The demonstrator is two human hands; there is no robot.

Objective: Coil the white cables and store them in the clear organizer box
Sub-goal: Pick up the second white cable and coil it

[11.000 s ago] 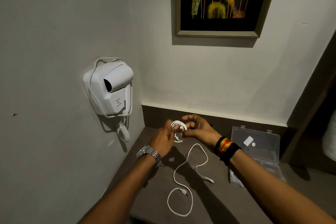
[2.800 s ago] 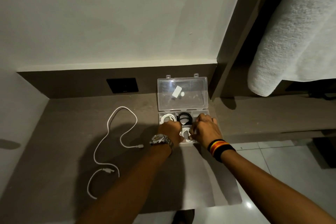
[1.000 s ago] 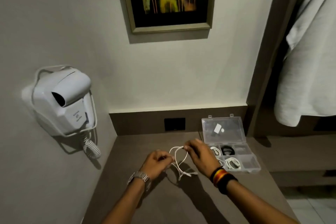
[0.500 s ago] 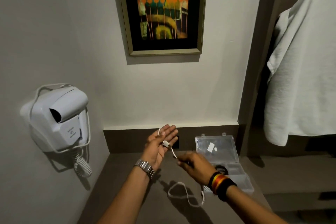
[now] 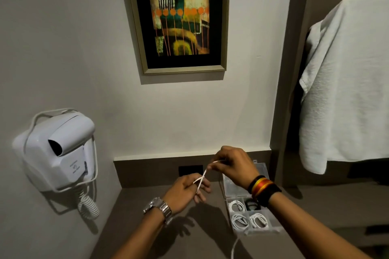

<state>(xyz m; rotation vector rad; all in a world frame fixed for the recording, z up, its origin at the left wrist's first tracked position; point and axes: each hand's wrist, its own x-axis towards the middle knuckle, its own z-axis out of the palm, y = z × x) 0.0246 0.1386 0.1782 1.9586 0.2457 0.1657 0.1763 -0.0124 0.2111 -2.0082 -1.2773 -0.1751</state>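
Observation:
A white cable runs taut between my two hands above the brown counter. My left hand has the cable looped around its fingers. My right hand pinches the cable higher up and to the right. The cable's loose tail hangs down near the counter's front, right of my left arm. The clear organizer box stands open on the right of the counter. Its compartments hold three coiled white cables and a coiled black cable. My right wrist hides part of the box lid.
A white wall-mounted hair dryer with a curly cord hangs at the left. A framed picture is on the back wall, a dark socket plate below it. A white towel hangs at the right.
My right hand has risen above my left, pulling the cable taut. My left hand has dropped and turned, with the cable now looped round its fingers. The slack has lifted off the counter.

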